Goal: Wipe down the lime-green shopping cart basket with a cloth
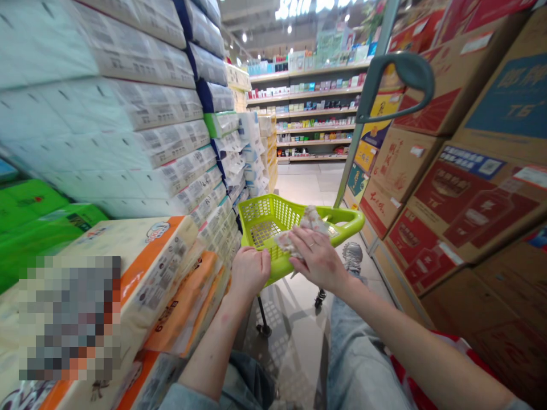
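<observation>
A lime-green wheeled shopping basket (pixel 273 206) stands in the aisle before me, with perforated sides and small casters. My left hand (pixel 251 269) is closed around its near left rim. Under my right hand (pixel 318 259) is a crumpled pale patterned cloth (pixel 313 219), which the fingers press onto the rim close to the basket's right end. Part of the cloth sticks out beyond the fingers. The basket floor that shows is bare mesh, though my hands cover some of the inside.
Tall stacks of wrapped tissue packs (pixel 162 102) line the left, with orange-and-cream packs (pixel 171 285) close by my left arm. Printed cardboard cartons (pixel 453 205) are piled on the right, beside a grey-green handle (pixel 416 80). Stocked shelves (pixel 307 108) stand beyond.
</observation>
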A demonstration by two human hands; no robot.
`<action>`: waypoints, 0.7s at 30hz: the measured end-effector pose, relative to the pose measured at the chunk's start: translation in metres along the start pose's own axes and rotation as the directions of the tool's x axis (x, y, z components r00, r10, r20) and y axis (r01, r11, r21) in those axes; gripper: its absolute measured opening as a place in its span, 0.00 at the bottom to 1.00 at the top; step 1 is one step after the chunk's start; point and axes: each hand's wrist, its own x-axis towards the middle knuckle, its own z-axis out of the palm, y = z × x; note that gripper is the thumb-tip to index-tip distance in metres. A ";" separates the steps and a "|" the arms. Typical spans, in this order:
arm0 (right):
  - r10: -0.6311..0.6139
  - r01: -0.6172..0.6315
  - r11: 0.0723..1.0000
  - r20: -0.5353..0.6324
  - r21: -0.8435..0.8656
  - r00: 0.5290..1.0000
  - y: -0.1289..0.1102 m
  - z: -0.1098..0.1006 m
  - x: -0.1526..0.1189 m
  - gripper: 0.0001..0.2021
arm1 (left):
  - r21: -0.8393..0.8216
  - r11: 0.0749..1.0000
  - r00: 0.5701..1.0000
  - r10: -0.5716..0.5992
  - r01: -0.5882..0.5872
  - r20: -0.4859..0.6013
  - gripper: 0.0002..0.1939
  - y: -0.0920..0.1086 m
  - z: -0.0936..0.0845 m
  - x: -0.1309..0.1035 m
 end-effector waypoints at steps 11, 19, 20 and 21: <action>0.272 -0.261 0.962 0.202 -0.078 0.941 0.098 -0.022 -0.006 0.22 | 0.001 1.000 1.000 -0.010 0.010 -0.003 0.27 0.017 0.004 -0.001; 0.290 -0.294 0.955 -0.074 -0.040 0.954 0.052 -0.001 -0.006 0.19 | 0.038 0.994 0.994 -0.098 0.100 -0.054 0.28 0.030 0.006 0.002; 0.275 -0.279 0.960 -0.108 -0.030 0.955 0.040 0.001 -0.007 0.19 | 0.041 0.994 0.993 -0.099 0.102 -0.058 0.27 0.030 0.006 0.002; 0.257 -0.262 0.965 -0.131 -0.020 0.957 0.028 0.003 -0.009 0.19 | 0.045 0.994 0.993 -0.100 0.102 -0.062 0.27 0.031 0.006 0.002</action>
